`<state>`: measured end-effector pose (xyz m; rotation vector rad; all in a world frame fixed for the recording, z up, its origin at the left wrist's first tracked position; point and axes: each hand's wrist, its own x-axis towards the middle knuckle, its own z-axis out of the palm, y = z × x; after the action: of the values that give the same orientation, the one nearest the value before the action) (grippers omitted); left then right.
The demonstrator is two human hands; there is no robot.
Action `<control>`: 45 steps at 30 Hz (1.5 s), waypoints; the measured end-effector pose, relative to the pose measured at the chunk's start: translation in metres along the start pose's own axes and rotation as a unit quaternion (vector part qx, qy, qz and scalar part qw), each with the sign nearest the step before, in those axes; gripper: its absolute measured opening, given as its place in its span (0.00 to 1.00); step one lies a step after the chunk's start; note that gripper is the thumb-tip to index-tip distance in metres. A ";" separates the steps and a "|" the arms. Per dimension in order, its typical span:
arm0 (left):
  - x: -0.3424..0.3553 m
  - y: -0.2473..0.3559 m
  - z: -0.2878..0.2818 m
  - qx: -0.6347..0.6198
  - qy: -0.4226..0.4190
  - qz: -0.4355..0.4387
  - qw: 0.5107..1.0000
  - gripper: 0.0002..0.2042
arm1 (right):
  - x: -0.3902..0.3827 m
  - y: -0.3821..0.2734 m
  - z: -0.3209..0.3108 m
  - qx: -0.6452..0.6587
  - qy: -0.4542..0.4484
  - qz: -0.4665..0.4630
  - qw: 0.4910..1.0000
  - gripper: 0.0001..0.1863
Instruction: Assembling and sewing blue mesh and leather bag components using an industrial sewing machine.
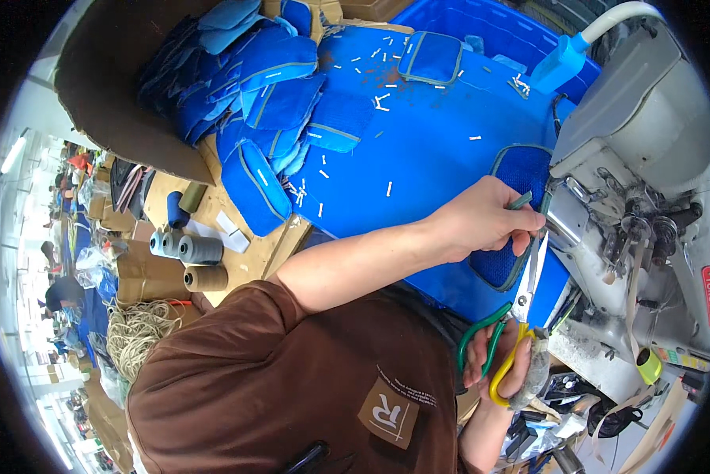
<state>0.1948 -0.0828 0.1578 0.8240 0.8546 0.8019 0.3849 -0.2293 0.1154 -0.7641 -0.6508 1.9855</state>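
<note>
My left hand (493, 221) pinches a short end of grey-green binding (519, 201) at the edge of a blue mesh pad (493, 265) with grey edging, beside the machine. My right hand (497, 363) grips long scissors (522, 299) with green and yellow handles; their steel blades point up to just below my left fingertips. The pad lies on a bright blue work surface (402, 174), partly hidden under my left hand and forearm.
A pile of blue pads (268, 103) lies at the upper left beside cardboard. A single pad (430, 57), white scraps (388, 188) and a blue bin (426, 16) are farther back. Thread cones (199, 250) stand left; a grey sewing machine (631, 221) occupies the right.
</note>
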 end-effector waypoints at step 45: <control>-0.006 0.006 0.006 0.513 0.126 0.317 0.787 0.17 | -0.011 -0.027 0.008 -0.076 0.135 -0.069 0.985 0.31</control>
<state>0.1962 -0.0867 0.1671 2.0937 1.2954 1.0298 0.3986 -0.2267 0.1425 -1.0319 -0.6790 1.6824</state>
